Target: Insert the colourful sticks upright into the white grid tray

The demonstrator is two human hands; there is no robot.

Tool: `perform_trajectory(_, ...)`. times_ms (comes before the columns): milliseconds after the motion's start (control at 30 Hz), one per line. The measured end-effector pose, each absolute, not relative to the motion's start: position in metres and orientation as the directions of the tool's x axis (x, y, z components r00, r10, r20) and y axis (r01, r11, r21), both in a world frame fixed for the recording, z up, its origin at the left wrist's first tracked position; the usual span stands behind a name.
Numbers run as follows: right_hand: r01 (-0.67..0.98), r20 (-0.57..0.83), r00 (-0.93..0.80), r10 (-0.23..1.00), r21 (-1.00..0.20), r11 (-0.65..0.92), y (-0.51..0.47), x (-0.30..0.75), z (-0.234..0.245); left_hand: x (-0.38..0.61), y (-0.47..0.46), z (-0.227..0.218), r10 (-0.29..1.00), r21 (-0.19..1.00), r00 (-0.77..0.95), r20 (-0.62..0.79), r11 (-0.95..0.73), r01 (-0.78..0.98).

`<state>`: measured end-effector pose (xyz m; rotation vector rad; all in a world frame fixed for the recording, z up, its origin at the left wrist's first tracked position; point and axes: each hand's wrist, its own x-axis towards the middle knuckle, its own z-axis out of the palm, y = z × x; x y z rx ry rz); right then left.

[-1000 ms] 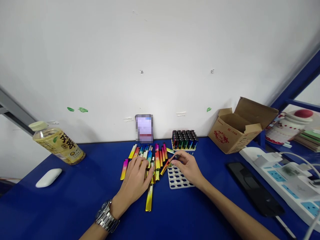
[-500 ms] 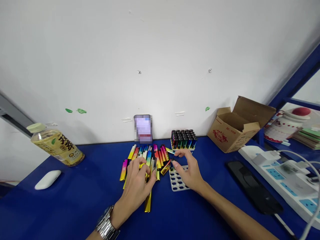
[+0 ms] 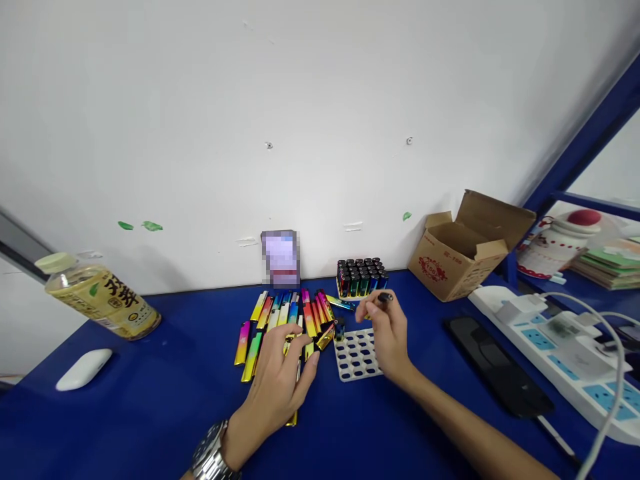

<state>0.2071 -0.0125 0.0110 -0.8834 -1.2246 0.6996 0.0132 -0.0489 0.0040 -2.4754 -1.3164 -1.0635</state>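
Here in the head view, the right hand (image 3: 391, 333) is up over the right edge of the white perforated tray (image 3: 357, 363), fingers and thumb closed on a dark-topped lighter (image 3: 385, 297), its black end poking out above the knuckles! Over to the left hand (image 3: 280, 373), palm down over the near side of the lighter pile (image 3: 295, 312), half open, fingers loosely bent, thumb apart; whether those hidden fingertips have hold of anything, I can't tell. Between the two hands, one standing lighter (image 3: 339, 329) is upright at the tray's far left corner, with the other visible holes bare. Just beyond it, a blue-and-yellow lighter (image 3: 341, 304) lies flat, pointing toward the right hand. Most of the pile fans out beyond and to the left of the left hand, while a gold end (image 3: 292, 420) peeks out below its palm. And past the right hand, near the wall, there's the filled rack (image 3: 361, 279), packed with upright lighters, the cardboard box (image 3: 450, 263) to its right!
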Motion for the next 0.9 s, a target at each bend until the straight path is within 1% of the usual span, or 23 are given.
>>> perform_trajectory(67,-0.128,0.345,0.206,0.916,-0.918,0.375,0.002,0.216,0.005,0.012,-0.046,0.003,0.701,0.204,0.36,0.616,-0.583,0.786)
perform_trajectory(100,-0.165,0.246,0.173,0.954,-0.947,0.274,0.007,0.22,0.002,0.011,-0.045,0.002,0.711,0.208,0.361,0.604,-0.577,0.79)
perform_trajectory(133,-0.161,0.175,0.152,0.973,-0.967,0.199,0.012,0.223,-0.001,0.011,-0.044,0.001,0.718,0.209,0.364,0.593,-0.574,0.792)
perform_trajectory(200,-0.105,0.117,0.118,0.986,-0.986,0.129,0.016,0.226,-0.008,0.011,-0.044,0.0,0.719,0.206,0.377,0.584,-0.581,0.788)
perform_trajectory(300,-0.028,0.156,0.087,0.984,-0.987,0.159,0.015,0.226,-0.012,0.011,-0.044,0.0,0.714,0.205,0.384,0.585,-0.588,0.782)
perform_trajectory(400,-0.016,0.199,0.094,0.976,-0.979,0.201,0.012,0.225,-0.012,0.011,-0.044,0.0,0.718,0.207,0.377,0.585,-0.582,0.787)
perform_trajectory(567,0.011,0.222,0.067,0.973,-0.975,0.222,0.011,0.225,-0.012,0.011,-0.044,0.001,0.728,0.195,0.374,0.575,-0.565,0.802)
perform_trajectory(700,0.059,0.252,0.07,0.965,-0.967,0.249,0.01,0.225,-0.011,0.012,-0.044,0.001,0.722,0.143,0.409,0.559,-0.569,0.81)
perform_trajectory(767,0.081,0.265,0.01,0.964,-0.961,0.263,0.008,0.225,-0.008,0.012,-0.044,0.001,0.717,0.101,0.442,0.539,-0.576,0.811)
perform_trajectory(900,0.049,0.297,-0.127,0.946,-0.951,0.305,0.003,0.229,0.004,0.011,-0.047,0.002,0.702,0.003,0.547,0.456,-0.616,0.788)
